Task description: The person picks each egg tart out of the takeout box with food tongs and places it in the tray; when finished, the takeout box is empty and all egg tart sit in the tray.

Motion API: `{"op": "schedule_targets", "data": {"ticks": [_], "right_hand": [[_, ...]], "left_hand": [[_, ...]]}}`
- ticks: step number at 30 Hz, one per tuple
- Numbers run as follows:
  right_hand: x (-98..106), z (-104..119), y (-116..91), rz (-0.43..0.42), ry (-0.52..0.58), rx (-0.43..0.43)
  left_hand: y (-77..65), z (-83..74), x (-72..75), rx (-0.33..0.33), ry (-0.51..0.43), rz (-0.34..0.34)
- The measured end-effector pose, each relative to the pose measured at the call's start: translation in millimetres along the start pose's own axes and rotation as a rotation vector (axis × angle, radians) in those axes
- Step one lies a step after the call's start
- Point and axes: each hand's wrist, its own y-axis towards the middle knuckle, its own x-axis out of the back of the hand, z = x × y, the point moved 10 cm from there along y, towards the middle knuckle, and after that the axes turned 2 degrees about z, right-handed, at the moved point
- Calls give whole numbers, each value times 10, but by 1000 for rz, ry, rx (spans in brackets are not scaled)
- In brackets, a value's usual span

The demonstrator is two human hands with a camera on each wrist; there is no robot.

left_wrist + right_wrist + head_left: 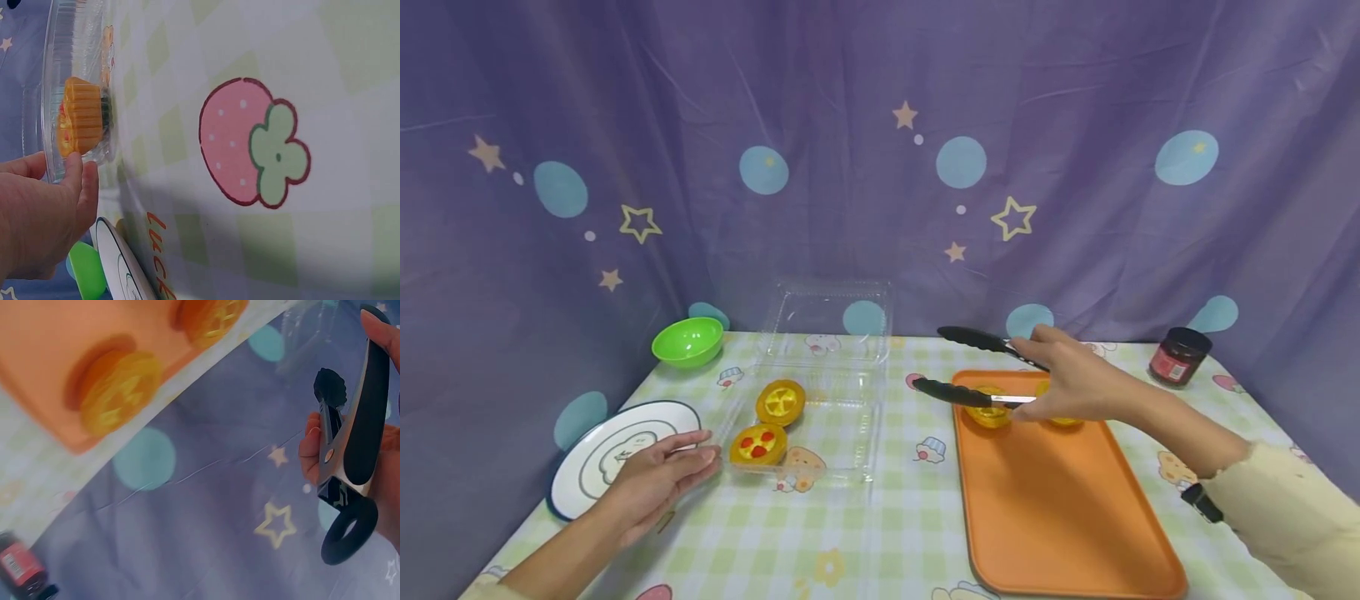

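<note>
My right hand (1067,375) grips a pair of black-and-silver tongs (973,393), whose ends are spread apart over the far part of the orange tray (1060,508). Two yellow tarts (122,390) sit on that tray, partly covered by the tongs and hand in the head view. On the left, my left hand (662,483) has its fingers loosely extended at the near-left corner of a clear plastic container (850,475), touching its side. Inside the container lie a tart with yellow pieces (781,402) and a tart with red pieces (758,445). The container's lid (831,321) stands raised behind.
A white plate (576,475) with a dark rim lies left of the container, partly behind my left hand. Farther back stands a green bowl (688,342). A dark-lidded jar (1178,357) is at the far right. Purple curtain (850,83) closes off the back.
</note>
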Motion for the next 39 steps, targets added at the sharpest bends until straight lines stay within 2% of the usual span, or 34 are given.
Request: {"op": "schedule_targets", "data": {"ticks": [9,19,32,39], "right_hand": [[-98,360,231,22,50,32],[-260,741,518,76,30,113],[-582,959,952,121,12,190],[-788,1209,1108,141,-45,262]], "left_hand": [[13,2,16,-2,9,-2],[29,-13,13,-5,-3,-1],[18,14,24,9,-8,-16],[22,20,21,9,2,-19]]}}
